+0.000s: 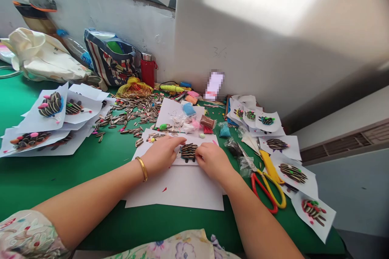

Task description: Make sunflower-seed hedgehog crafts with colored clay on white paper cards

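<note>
Head camera view: a small seed picture [188, 152] sits right between the fingers of the two hands. It is made of dark striped sunflower seeds in tight rows, on a white paper card [158, 144]. The seeds make a round shape with dark bits along the bottom. I can't see any bright clay dots on it yet, so the seed part looks done and the color part does not.

The left hand [162, 154] lies low and flat, and its fingers [179, 141] stay together and reach to the edge of the seeds. The right hand [214, 162] is curled, and its fingers [200, 151] press in at the other side. I can't tell if either hand is pinching something small. Both arms reach in from the bottom corners, and a gold bangle [141, 168] sits on the left wrist.

Just past the fingertips lie small bags and a blue lump of clay [189, 109]. Farther past them is a big heap of loose sunflower seeds [130, 109]. Right of the right hand are red and yellow scissors [267, 192]. Out on both sides, well away from the fingers, lie more seed pictures [293, 172] with pink and green dots.
</note>
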`<state>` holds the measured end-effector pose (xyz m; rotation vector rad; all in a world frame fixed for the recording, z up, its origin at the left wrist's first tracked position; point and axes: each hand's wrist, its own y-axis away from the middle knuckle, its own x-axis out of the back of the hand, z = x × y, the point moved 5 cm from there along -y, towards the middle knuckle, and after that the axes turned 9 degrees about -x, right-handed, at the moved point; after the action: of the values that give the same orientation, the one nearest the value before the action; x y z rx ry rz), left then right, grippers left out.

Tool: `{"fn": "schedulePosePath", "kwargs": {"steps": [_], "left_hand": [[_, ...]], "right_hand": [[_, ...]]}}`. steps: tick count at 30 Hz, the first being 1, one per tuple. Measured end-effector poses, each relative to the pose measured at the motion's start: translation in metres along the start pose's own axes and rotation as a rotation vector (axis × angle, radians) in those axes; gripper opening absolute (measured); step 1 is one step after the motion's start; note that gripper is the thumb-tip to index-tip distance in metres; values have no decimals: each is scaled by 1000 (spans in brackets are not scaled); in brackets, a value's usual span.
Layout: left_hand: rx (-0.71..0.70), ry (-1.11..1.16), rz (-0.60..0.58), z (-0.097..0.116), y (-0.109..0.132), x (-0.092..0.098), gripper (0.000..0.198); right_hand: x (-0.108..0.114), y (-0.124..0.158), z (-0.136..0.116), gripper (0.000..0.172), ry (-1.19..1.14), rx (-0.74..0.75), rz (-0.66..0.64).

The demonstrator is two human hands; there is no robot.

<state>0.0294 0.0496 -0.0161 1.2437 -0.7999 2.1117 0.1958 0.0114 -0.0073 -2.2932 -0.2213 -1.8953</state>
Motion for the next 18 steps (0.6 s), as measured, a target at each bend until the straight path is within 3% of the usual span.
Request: {"fn": "schedulePosePath", "kwargs": {"steps": [9, 12, 16, 18], "left_hand": [[-2, -10, -4, -1, 1, -2, 56], [2, -5, -8, -1, 0, -2, 55], [-9, -4, -2, 1, 0, -1, 55], [-9, -15, -5, 2, 0, 0, 54]], "right_hand": [[3, 1, 5, 11, -62, -42, -29], [7, 2, 12, 9, -147, -60, 17], [13, 2, 17, 35, -245, -27, 176], [11, 1, 16, 47, -276, -20, 172]]}}
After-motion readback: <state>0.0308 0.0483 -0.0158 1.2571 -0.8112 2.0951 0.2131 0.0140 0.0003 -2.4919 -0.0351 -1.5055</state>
